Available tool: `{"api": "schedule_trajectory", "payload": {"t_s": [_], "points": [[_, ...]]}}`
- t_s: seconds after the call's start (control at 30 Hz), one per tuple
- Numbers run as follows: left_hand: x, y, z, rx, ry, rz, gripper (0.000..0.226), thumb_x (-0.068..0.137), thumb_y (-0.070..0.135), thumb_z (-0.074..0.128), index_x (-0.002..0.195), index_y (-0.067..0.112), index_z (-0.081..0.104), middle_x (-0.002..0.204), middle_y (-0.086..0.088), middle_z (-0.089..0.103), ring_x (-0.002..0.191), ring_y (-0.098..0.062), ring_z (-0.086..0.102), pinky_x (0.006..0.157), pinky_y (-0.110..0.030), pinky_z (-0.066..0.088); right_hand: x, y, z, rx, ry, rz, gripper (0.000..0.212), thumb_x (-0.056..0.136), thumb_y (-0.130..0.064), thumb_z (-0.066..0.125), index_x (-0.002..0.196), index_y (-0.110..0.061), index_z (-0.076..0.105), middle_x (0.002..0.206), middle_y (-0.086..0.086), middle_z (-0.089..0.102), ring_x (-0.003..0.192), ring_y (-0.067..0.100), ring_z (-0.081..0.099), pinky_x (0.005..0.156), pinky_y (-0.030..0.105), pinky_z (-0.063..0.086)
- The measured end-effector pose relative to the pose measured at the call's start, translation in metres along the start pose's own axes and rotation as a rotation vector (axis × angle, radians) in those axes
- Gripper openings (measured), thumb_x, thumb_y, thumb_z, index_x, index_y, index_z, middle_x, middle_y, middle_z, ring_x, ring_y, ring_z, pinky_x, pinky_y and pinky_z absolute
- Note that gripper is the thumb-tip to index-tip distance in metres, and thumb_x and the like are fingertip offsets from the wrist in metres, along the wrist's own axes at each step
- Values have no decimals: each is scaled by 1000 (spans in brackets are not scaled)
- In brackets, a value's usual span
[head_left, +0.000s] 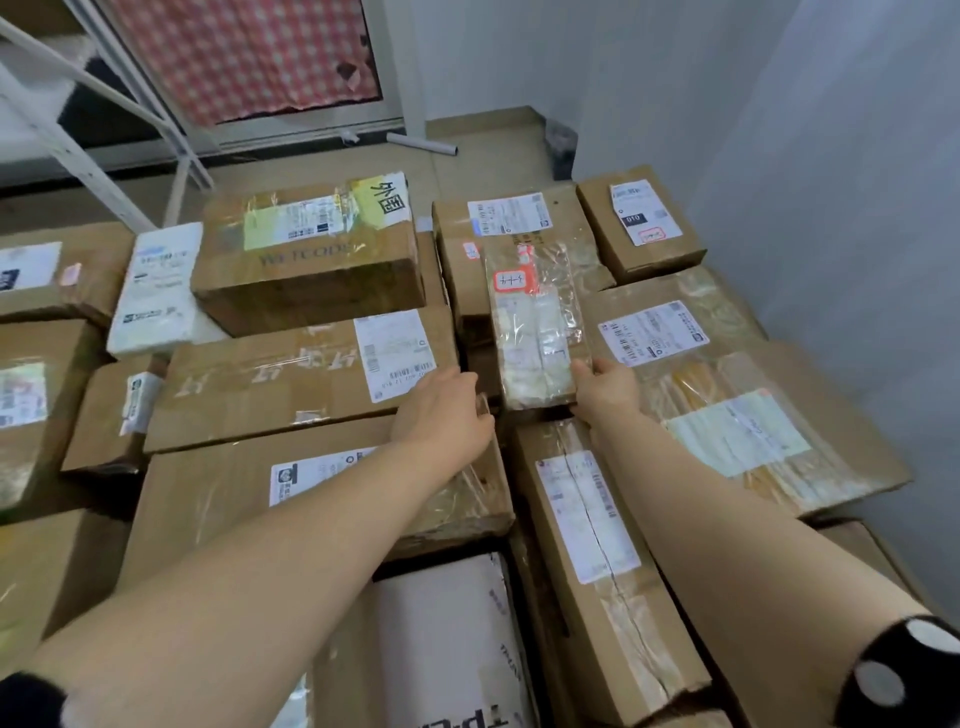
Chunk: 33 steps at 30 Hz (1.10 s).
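Reaching into the middle of the stack, you have both hands at the near end of the narrow parcel (535, 322), the one wrapped in clear tape with a red-edged sticker on top. It lies lengthwise, pointing away from you, hemmed in by the long box (291, 384) on the left and the labelled box (675, 332) on the right. Its near end hangs over a dark gap above the tall box (582, 519) closest to you.

Your right hand (605, 387) pinches the parcel's near right corner, with the thumb on top and the other fingers tucked out of sight beneath. Your left hand (444, 410) lies over the corner of the long box, its fingers curling down into the gap beside the parcel's left edge. Whether they hold the parcel or only press on cardboard cannot be told from this angle.

Working from both sides looks sensible, since the neighbours crowd the parcel and slick tape probably gives a poor one-handed hold. Lifting the near end first should free it without dragging the far box (498, 234) it rests on.
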<state>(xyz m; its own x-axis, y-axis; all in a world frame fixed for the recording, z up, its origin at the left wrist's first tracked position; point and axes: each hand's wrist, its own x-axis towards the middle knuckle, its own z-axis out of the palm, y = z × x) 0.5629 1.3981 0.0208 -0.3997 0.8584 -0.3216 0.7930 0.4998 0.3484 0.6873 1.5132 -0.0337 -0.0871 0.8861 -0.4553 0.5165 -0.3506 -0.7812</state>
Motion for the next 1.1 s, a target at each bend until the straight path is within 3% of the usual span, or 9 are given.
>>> {"api": "schedule_trajectory", "payload": {"t_s": [0.27, 0.6, 0.73, 0.8, 0.9, 1.0, 1.1], "points": [[0, -7, 7, -18, 25, 29, 38, 93, 32, 57, 126, 13, 54, 128, 0, 47, 120, -20, 45, 91, -33, 44, 16, 4, 0, -59, -34, 81, 26, 95, -18, 49, 111, 0, 60, 93, 15, 61, 78, 25, 58, 85, 52, 55], [-1, -12, 5, -48, 2, 50, 41, 93, 31, 58, 128, 10, 53, 130, 0, 46, 122, -20, 44, 94, -33, 43, 16, 5, -4, -101, -20, 98, 30, 97, -21, 50, 117, 0, 55, 96, 11, 57, 83, 29, 61, 84, 48, 56], [-5, -11, 0, -50, -26, 45, 44, 95, 29, 55, 134, 9, 49, 139, -3, 43, 129, -22, 40, 100, -34, 38, 4, 8, -6, -20, 17, -8, 20, 95, -21, 49, 97, -5, 61, 85, 9, 62, 91, 30, 63, 85, 51, 54], [-12, -9, -5, -83, -24, 31, 48, 96, 28, 52, 141, 10, 42, 146, -4, 40, 134, -22, 37, 105, -34, 35, -12, 11, -9, 46, 54, -9, 23, 95, -24, 49, 92, -5, 62, 89, 13, 65, 94, 32, 64, 84, 53, 54], [-28, -4, -15, -164, -8, -14, 50, 98, 27, 47, 146, 15, 36, 151, -2, 35, 137, -21, 35, 107, -35, 34, -44, 19, -22, 124, 97, 1, 23, 94, -24, 50, 80, -7, 60, 77, 7, 59, 79, 27, 62, 82, 55, 54], [-53, 5, -20, -309, 16, -61, 44, 100, 29, 45, 143, 18, 42, 144, -3, 46, 129, -21, 44, 100, -33, 38, -88, 23, -42, 256, 90, 87, 23, 95, -23, 51, 76, -10, 55, 79, 8, 56, 80, 23, 57, 83, 48, 56], [-90, 24, -22, -489, -21, -80, 39, 99, 38, 45, 132, 20, 54, 125, 3, 60, 114, -16, 55, 90, -26, 41, -137, 31, -64, 320, 51, 154, 26, 98, -21, 50, 91, 4, 58, 91, 13, 61, 87, 24, 62, 84, 38, 57]]}}
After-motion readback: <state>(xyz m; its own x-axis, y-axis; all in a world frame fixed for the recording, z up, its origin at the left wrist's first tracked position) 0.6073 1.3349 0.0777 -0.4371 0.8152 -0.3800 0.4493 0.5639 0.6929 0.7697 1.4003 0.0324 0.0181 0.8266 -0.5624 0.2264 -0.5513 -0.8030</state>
